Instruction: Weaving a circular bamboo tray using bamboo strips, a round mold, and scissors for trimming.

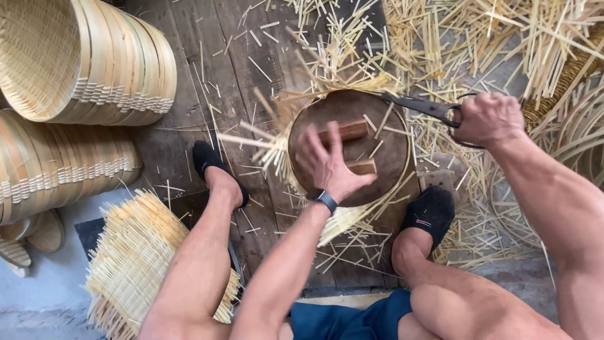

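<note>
1. Centre of frame: left hand (330, 165) lies flat, fingers spread, pressing on a round wooden disc (352, 148) with two wood blocks (345, 131) on top; likely pinning the woven bamboo mat (343, 217) beneath so it stays put. Nothing gripped.
2. Upper right: right hand (487, 118) closed round the handles of dark shears (425, 107), blades pointing left at the disc's top rim, placed to trim strips sticking out past the edge.
3. Both feet in black shoes (217, 169) flank the disc, bracing the work on the wooden floor (189, 75).
4. Loose strip ends fan out at the disc's left and lower edges; blurred there.
5. Upper left: stacked woven baskets (75, 56), well apart. Lower left: another untrimmed mat (135, 252) by the left leg.
6. Right side is thick with bamboo offcuts (478, 44); open room mostly on the floor planks up and left of the disc.
</note>
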